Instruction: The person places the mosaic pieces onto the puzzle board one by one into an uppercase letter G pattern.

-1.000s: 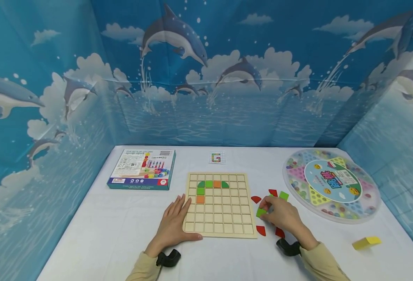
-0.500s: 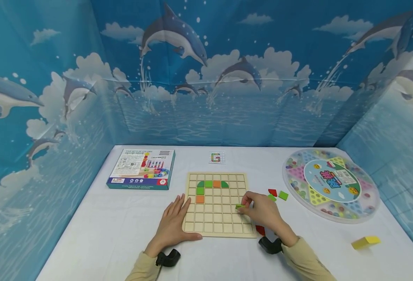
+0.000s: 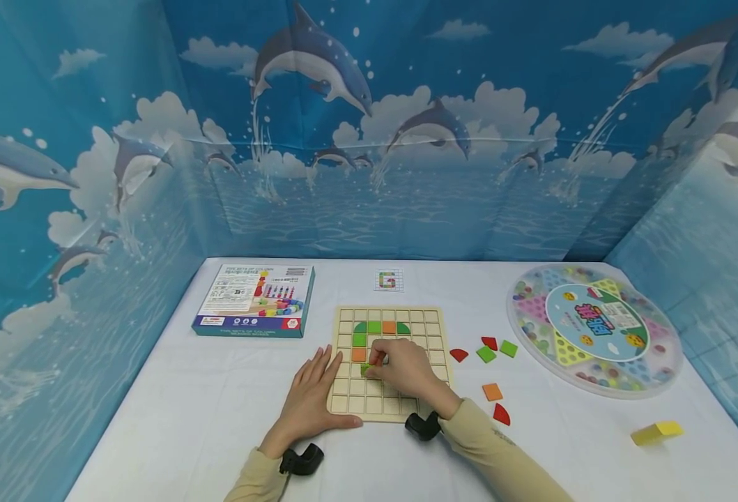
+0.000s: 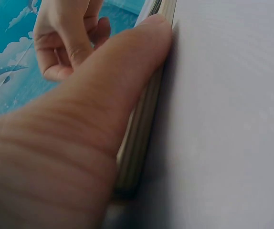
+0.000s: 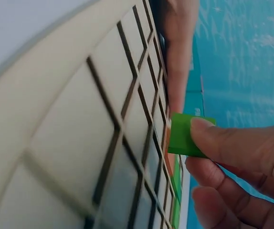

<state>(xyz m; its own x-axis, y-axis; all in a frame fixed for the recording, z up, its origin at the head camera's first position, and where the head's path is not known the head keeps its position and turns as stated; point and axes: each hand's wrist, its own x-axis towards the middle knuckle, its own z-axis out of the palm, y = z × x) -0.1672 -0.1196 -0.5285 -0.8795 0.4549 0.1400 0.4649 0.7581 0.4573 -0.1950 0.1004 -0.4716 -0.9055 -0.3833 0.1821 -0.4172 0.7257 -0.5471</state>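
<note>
My right hand [image 3: 403, 366] pinches a green square tile [image 5: 180, 136] between thumb and fingers, close over the wooden grid board [image 3: 356, 405]. In the head view that tile is just below and right of an orange tile [image 3: 359, 355] set in the board. Green quarter-round tiles [image 3: 403, 328], green squares [image 3: 374, 326] and another orange square [image 3: 389, 327] fill cells in the upper rows. My left hand [image 3: 309, 401] rests at the board's lower left corner, fingers spread along the left side and thumb [image 4: 142, 47] against the front edge.
Right of the board lie loose tiles: green squares [image 3: 509, 348], an orange square [image 3: 492, 392] and red quarter-rounds [image 3: 502, 414]. A pattern card [image 3: 389, 280] sits behind. A toy box [image 3: 252, 301], round marble-game case [image 3: 594, 331] and yellow block [image 3: 656, 433] stand around.
My right hand has picked the green tile from the loose pieces and carried it left across the board, towards the orange tile. My left hand has stayed in place.
</note>
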